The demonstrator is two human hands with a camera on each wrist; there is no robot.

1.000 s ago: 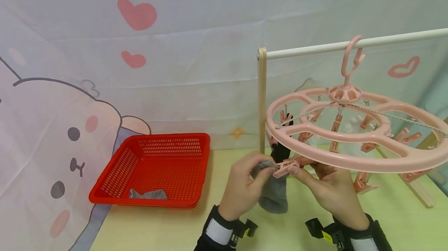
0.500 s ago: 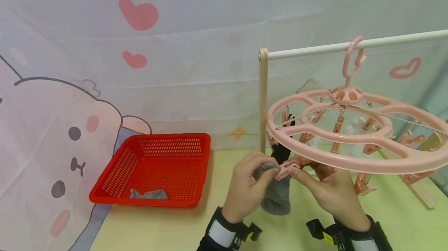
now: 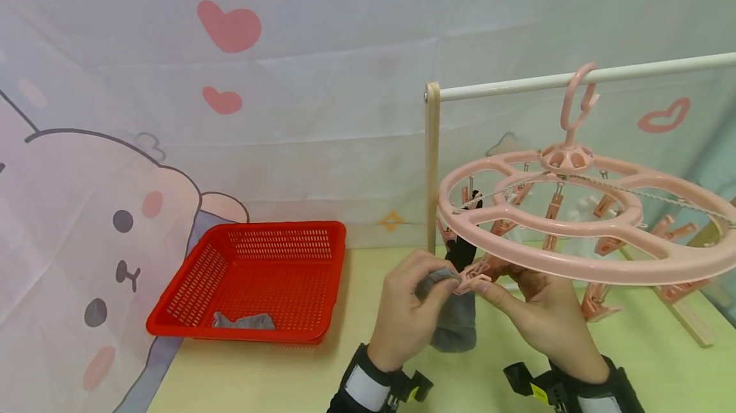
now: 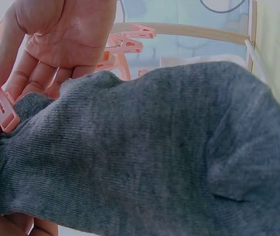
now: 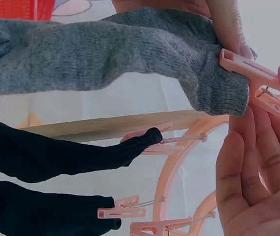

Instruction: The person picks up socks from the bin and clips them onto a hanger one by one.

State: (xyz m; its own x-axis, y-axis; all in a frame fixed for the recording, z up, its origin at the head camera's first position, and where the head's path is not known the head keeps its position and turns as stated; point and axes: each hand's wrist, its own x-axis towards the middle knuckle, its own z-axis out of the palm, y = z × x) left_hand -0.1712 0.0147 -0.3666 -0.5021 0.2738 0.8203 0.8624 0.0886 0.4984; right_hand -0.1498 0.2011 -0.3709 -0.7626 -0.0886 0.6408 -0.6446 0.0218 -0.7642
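Observation:
My left hand [image 3: 405, 311] pinches the cuff of a grey sock [image 3: 454, 327], whose foot hangs down below. At the cuff's edge sits a pink clothespin [image 5: 243, 69], its jaws over the fabric and its handles spread apart in the right wrist view. My right hand [image 3: 552, 317] holds this clothespin, thumb tip at one handle and fingers behind it. A cord ties the clothespin to a round pink drying hanger [image 3: 540, 263]. The sock fills much of the left wrist view and hides most of my left hand there.
The hanger hooks over a white rail [image 3: 506, 87] on a wooden post [image 3: 432, 170]. Two black socks [image 5: 56, 152] hang from other clips beside the grey one. A red basket [image 3: 276, 279] with another grey sock [image 3: 244, 321] stands at left on the table [image 3: 241, 381].
The clothespin's handles have spread apart at the sock's cuff as my right thumb eased. My left hand has shifted slightly right with the sock.

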